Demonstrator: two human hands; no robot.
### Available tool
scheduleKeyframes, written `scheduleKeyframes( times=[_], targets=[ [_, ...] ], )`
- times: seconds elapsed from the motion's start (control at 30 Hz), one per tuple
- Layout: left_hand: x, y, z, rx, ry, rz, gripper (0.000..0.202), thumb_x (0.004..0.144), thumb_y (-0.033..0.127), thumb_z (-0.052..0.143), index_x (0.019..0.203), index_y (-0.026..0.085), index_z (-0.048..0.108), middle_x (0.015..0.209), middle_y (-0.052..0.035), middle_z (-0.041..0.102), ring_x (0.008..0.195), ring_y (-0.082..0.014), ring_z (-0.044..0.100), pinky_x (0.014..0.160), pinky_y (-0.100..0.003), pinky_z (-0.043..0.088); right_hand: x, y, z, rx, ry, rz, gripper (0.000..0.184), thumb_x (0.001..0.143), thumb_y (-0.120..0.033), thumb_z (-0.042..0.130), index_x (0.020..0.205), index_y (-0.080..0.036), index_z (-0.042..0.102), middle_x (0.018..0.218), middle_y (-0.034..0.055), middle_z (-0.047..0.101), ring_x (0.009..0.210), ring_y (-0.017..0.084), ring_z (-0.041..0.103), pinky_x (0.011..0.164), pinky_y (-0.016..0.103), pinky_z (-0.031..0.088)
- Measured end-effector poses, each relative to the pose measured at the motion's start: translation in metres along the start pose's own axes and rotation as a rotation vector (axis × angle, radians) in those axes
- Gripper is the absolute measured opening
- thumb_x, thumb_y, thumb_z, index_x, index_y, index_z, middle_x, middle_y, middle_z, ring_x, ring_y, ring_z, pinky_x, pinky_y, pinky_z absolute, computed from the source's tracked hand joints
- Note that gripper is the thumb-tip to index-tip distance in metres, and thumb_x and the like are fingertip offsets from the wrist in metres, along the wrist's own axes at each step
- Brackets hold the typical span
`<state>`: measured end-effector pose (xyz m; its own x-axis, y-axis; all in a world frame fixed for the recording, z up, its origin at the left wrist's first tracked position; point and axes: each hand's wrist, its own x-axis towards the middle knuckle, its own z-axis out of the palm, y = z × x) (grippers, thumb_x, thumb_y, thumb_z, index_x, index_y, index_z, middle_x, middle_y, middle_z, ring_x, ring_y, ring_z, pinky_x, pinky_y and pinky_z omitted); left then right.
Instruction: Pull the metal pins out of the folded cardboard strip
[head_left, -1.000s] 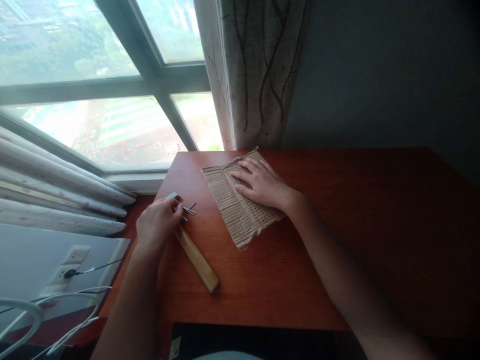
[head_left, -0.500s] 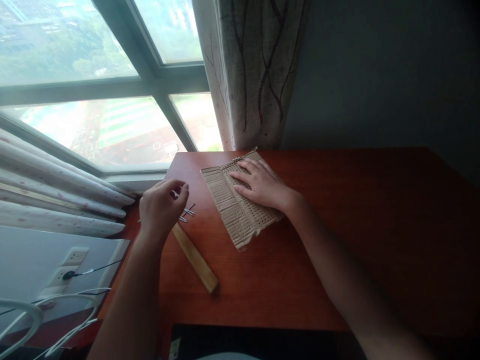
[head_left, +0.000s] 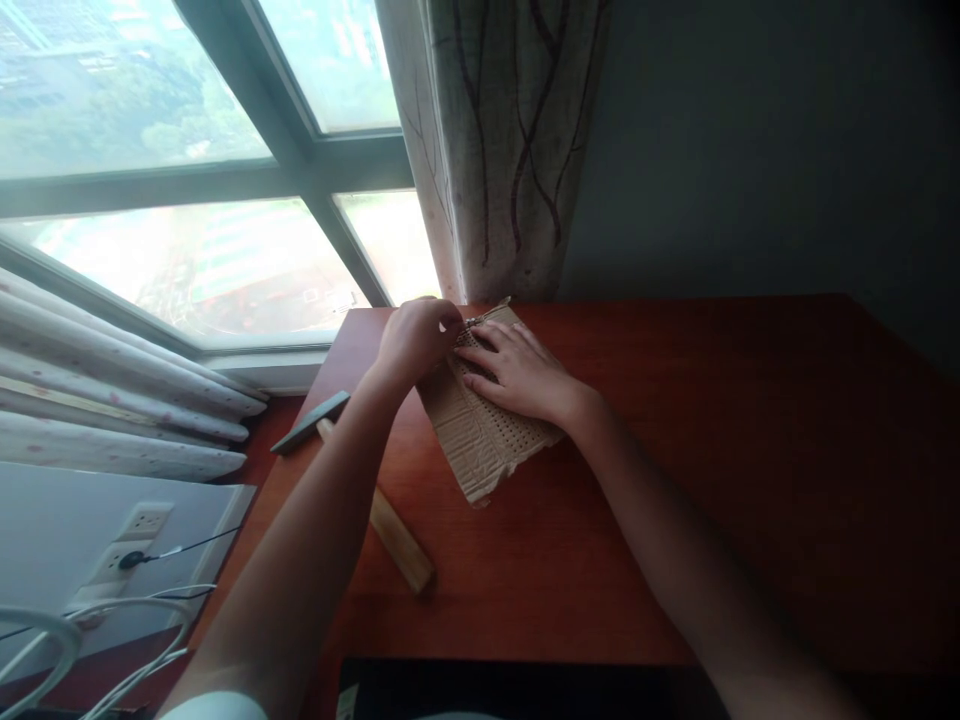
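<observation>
Centre frame, our right hand (head_left: 521,372) lies flat, fingers spread, on the perforated cardboard (head_left: 480,447). Our left hand (head_left: 415,336) bunches its fingers at the cardboard's upper edge; what they pinch is hidden. A hammer (head_left: 308,424) lies lower left.

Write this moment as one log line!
left hand: curled at far edge of brown perforated cardboard sheet | right hand: flat on it | wooden-handled hammer: lying unheld

Table (head_left: 712,420): reddish-brown wood grain. Cardboard (head_left: 480,445): tan, ribbed, rows of small dots. Hammer (head_left: 401,545): pale yellow wooden handle, dark grey head. Curtain (head_left: 510,150): beige, dark branching lines. Wall (head_left: 750,150): slate grey.
</observation>
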<state>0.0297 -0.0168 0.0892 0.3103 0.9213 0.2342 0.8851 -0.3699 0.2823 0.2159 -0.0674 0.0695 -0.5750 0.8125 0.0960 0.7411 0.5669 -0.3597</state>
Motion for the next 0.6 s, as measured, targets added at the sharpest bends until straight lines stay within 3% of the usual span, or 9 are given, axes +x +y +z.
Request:
scheduleKeyframes(
  times=[0.1, 0.2, 0.33, 0.4, 0.5, 0.6],
  targets=[
    [0.002, 0.000, 0.002, 0.015, 0.036, 0.039, 0.025, 0.084, 0.020, 0.056, 0.091, 0.018, 0.079, 0.091, -0.0091, 0.075, 0.075, -0.0193, 0.064, 0.072, -0.030, 0.047, 0.000, 0.000, -0.001, 0.001, -0.010, 0.004, 0.052, 0.102, -0.049, 0.042, 0.148, -0.028, 0.052, 0.161, 0.0093, 0.038, 0.151, 0.030, 0.026, 0.124, 0.053, 0.014],
    [0.003, 0.004, -0.002, -0.037, 0.150, 0.024, 0.023, 0.085, 0.021, 0.055, 0.088, 0.017, 0.078, 0.089, -0.0078, 0.074, 0.075, -0.0182, 0.063, 0.075, -0.030, 0.047, 0.000, -0.001, -0.001, -0.002, -0.012, 0.013, 0.051, 0.102, -0.049, 0.042, 0.147, -0.027, 0.053, 0.161, 0.0096, 0.038, 0.151, 0.029, 0.025, 0.124, 0.054, 0.014],
    [0.002, 0.013, -0.028, -0.122, 0.374, -0.068, 0.021, 0.087, 0.028, 0.057, 0.090, 0.016, 0.074, 0.088, -0.0045, 0.073, 0.075, -0.0153, 0.061, 0.076, -0.029, 0.048, 0.000, -0.001, 0.000, 0.008, -0.025, 0.022, 0.052, 0.102, -0.049, 0.041, 0.149, -0.028, 0.051, 0.162, 0.0091, 0.036, 0.152, 0.029, 0.024, 0.124, 0.054, 0.013],
    [-0.010, 0.013, -0.048, -0.143, 0.418, -0.112, 0.022, 0.087, 0.032, 0.058, 0.091, 0.017, 0.073, 0.087, -0.0029, 0.072, 0.073, -0.0138, 0.060, 0.075, -0.028, 0.047, 0.000, -0.001, 0.000, 0.012, -0.025, 0.027, 0.053, 0.102, -0.049, 0.041, 0.149, -0.028, 0.051, 0.162, 0.0092, 0.036, 0.152, 0.029, 0.025, 0.124, 0.053, 0.014],
    [-0.046, 0.000, -0.069, -0.130, 0.356, -0.195, 0.023, 0.085, 0.037, 0.062, 0.089, 0.017, 0.073, 0.084, -0.0015, 0.070, 0.071, -0.0127, 0.058, 0.072, -0.027, 0.046, 0.000, 0.000, 0.000, 0.013, -0.027, 0.031, 0.053, 0.102, -0.049, 0.042, 0.149, -0.028, 0.051, 0.162, 0.0094, 0.037, 0.152, 0.029, 0.025, 0.124, 0.053, 0.014],
    [-0.095, -0.029, -0.068, -0.079, 0.210, -0.340, 0.029, 0.082, 0.043, 0.064, 0.091, 0.016, 0.073, 0.078, -0.0014, 0.069, 0.071, -0.0147, 0.059, 0.069, -0.027, 0.045, 0.000, 0.000, 0.000, 0.014, -0.029, 0.028, 0.053, 0.102, -0.049, 0.041, 0.149, -0.027, 0.051, 0.162, 0.0094, 0.036, 0.152, 0.029, 0.024, 0.125, 0.053, 0.013]
  ],
)
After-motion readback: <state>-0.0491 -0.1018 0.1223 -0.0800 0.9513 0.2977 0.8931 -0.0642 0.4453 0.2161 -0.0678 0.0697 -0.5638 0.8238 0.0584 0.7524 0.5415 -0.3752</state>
